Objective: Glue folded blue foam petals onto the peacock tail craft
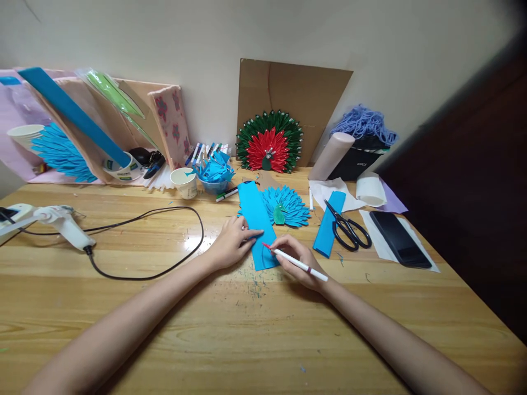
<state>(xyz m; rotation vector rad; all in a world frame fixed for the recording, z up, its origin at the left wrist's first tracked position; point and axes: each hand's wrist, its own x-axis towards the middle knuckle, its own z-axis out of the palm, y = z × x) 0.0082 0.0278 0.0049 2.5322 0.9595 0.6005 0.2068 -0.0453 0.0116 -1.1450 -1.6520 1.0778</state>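
A flat blue strip of craft paper or felt (pixel 254 219) lies lengthwise on the table. My left hand (pixel 231 241) presses on its left edge, with index finger and thumb stretched out and apart. Between the fingers of my right hand (pixel 300 258) is a white felt-tip pen (pixel 302 264) with a red tip, held close to the strip's lower part. Near the tip a faint curved line shows on the blue. Just behind the strip lies a blue fringed peacock (pixel 286 206) with a green body, partly covered by the strip.
Black-handled scissors (pixel 349 227) rest on a folded blue piece (pixel 329 225); a phone (pixel 399 238) lies farther right. Behind stand a paper cup (pixel 184 182), a bowl of blue scraps (pixel 214 175) and a red-green peacock (pixel 269 142). A black cable (pixel 144 278) loops on the left.
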